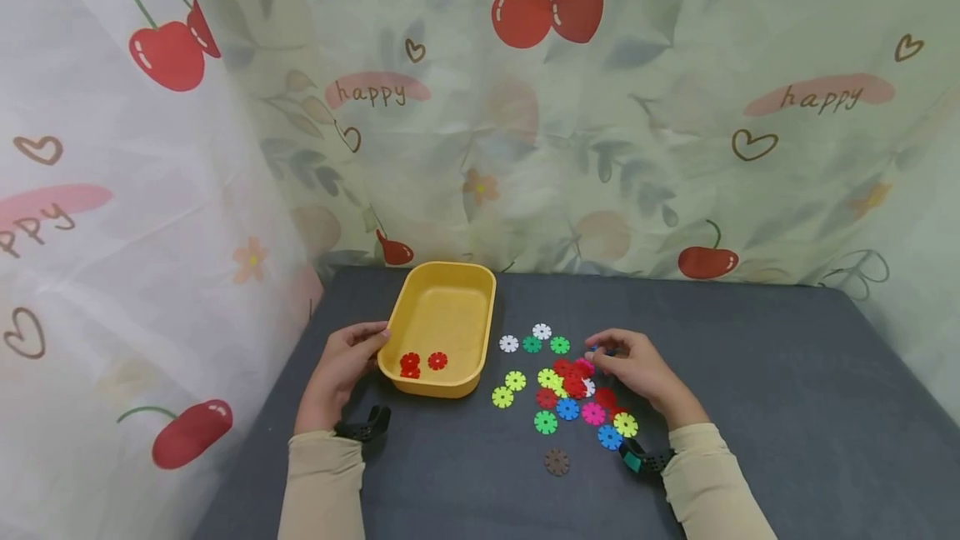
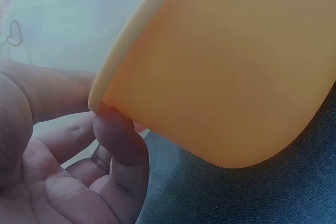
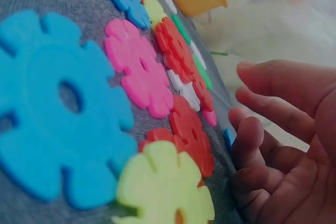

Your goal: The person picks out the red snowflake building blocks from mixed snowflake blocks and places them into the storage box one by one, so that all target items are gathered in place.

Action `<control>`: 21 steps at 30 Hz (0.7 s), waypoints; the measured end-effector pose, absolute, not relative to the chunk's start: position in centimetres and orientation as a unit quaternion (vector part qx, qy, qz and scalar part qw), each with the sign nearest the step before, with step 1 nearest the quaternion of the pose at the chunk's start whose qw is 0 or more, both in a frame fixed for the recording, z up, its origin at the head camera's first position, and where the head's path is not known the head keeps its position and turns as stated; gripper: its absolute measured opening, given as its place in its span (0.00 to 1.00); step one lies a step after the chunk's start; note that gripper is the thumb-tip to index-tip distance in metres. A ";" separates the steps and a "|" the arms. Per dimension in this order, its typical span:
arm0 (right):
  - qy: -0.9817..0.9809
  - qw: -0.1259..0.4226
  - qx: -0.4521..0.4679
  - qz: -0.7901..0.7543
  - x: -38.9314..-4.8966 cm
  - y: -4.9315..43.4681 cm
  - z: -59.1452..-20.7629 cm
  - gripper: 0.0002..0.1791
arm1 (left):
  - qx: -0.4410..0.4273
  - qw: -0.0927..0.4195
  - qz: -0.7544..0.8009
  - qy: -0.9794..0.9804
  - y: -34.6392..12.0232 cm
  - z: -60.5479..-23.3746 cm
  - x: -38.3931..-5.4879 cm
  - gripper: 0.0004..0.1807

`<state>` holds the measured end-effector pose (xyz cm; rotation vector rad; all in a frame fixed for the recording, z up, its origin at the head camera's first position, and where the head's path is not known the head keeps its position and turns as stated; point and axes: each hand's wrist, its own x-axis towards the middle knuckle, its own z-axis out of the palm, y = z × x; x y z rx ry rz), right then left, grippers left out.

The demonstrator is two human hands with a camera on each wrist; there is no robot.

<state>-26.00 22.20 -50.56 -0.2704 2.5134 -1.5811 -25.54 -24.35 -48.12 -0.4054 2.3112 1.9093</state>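
Note:
With thumb and fingers my left hand pinches the left rim of a yellow plastic tub. Inside its near end lie three red flower-shaped discs. In the left wrist view, the thumb and a bent finger grip the tub's lip. My right hand is over the far right side of a loose pile of notched plastic discs. Its fingers are loosely bent and apart, with nothing between them in the right wrist view. A blue disc shows beside its fingertips, partly hidden by them.
Spread on the dark cloth right of the tub are red, yellow, pink, blue, green and white discs, some overlapping. A brown disc lies apart at the front. Each wrist wears a black band. A printed curtain hangs behind the table.

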 end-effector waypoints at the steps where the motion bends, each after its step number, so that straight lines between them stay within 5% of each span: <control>1: 0.841 0.084 -0.094 -0.527 -26.0 22.2 -50.6 0.20 | -0.134 0.058 0.631 0.762 -24.3 -48.1 -25.5 0.25; 21: 0.866 0.109 -0.128 -0.472 -25.9 21.3 -50.6 0.20 | -0.137 0.063 0.630 0.762 -24.4 -48.0 -25.3 0.24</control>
